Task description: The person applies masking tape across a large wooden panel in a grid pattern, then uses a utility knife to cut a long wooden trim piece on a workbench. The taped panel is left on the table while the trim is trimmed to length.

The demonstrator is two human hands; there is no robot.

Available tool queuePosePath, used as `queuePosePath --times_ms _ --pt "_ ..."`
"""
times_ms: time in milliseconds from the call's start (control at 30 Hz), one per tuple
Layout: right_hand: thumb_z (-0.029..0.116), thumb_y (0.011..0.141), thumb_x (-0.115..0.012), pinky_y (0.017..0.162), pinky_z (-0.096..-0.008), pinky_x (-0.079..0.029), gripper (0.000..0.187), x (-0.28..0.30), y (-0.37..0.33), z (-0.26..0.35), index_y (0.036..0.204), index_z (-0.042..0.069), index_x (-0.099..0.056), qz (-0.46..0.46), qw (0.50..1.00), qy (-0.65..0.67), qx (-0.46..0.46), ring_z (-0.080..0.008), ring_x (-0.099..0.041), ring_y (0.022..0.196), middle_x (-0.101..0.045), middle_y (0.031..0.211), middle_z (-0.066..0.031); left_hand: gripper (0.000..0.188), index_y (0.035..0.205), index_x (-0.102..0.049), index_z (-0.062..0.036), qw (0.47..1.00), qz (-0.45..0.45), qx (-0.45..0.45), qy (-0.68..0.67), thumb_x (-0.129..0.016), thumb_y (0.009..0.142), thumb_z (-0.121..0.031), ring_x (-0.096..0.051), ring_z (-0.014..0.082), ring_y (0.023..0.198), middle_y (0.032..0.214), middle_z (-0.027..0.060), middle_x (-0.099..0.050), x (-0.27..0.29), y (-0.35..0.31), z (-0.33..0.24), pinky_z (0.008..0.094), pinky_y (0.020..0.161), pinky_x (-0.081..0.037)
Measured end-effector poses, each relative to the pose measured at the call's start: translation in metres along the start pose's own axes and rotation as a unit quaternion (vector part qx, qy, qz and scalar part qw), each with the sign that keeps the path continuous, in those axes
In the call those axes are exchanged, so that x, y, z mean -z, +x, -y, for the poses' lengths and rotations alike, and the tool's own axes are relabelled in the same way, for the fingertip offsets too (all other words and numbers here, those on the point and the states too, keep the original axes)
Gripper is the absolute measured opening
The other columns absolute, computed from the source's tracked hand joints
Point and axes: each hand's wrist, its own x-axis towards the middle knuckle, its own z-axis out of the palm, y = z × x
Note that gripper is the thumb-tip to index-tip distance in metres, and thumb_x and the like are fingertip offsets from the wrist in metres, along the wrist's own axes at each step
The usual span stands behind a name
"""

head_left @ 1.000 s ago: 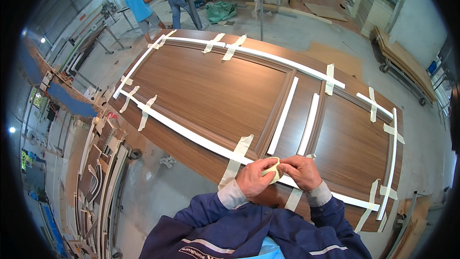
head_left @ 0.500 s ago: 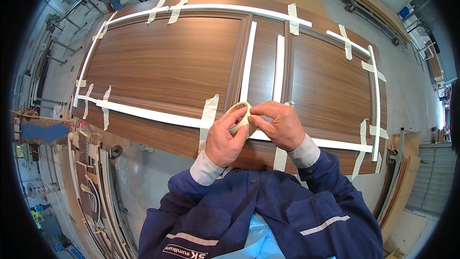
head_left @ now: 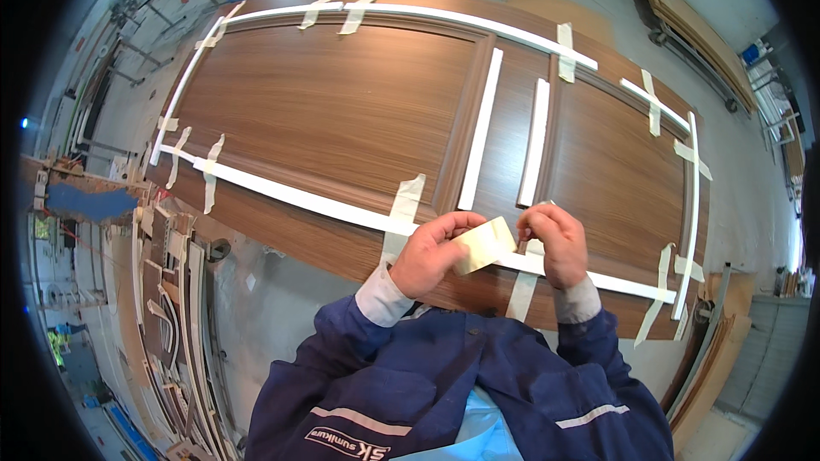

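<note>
Left hand (head_left: 430, 258) grips the tape (head_left: 485, 246); beside it, the right hand (head_left: 557, 246) is curled, any hold unclear. Below both lies the panel (head_left: 342, 111).

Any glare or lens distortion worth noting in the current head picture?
In the head view, fisheye distortion bows the long, thin white strips, pale glare lies on the brown wood-grain panel, the pale cream tape roll looks brightly lit, and black vignetting rings the picture.

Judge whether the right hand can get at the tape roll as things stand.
Probably yes: the right hand sits beside the tape roll, whose right end the left hand leaves uncovered.
</note>
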Motion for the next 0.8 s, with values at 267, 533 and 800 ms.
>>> queuePosePath --times_ms 267,533,800 --pt "0.016 0.076 -0.094 0.105 -0.0356 -0.049 0.068 -0.002 -0.019 -0.029 0.134 0.002 -0.061 0.053 0.996 -0.072 0.028 -0.0179 -0.065 0.116 -0.070 0.122 -0.0071 0.046 0.141 -0.058 0.0043 0.982 -0.091 -0.099 0.131 -0.050 0.110 -0.028 -0.060 0.0224 0.127 0.136 0.0129 -0.060 0.001 0.029 0.025 0.0335 0.109 -0.048" --pt "0.018 0.072 -0.093 0.105 -0.0489 -0.052 0.053 0.008 0.000 -0.010 0.116 0.004 -0.066 0.050 0.879 -0.360 0.309 -0.0354 -0.072 0.102 -0.072 0.104 -0.0163 0.038 0.119 -0.075 0.0015 0.982 -0.142 -0.075 0.096 -0.072 0.101 -0.033 -0.068 0.0113 0.093 0.101 0.0063 -0.077 -0.005 0.046 0.017 0.0286 0.083 -0.056" --pt "0.021 0.067 -0.088 0.081 -0.0483 -0.048 0.052 0.011 0.009 0.011 0.108 0.003 -0.061 0.051 0.815 -0.474 0.329 -0.0393 -0.062 0.088 -0.063 0.092 -0.0173 0.021 0.111 -0.071 0.0020 0.930 -0.224 -0.155 0.247 -0.067 0.104 -0.018 -0.065 0.0094 0.084 0.091 0.0049 -0.074 -0.012 0.057 0.012 0.0273 0.074 -0.054"
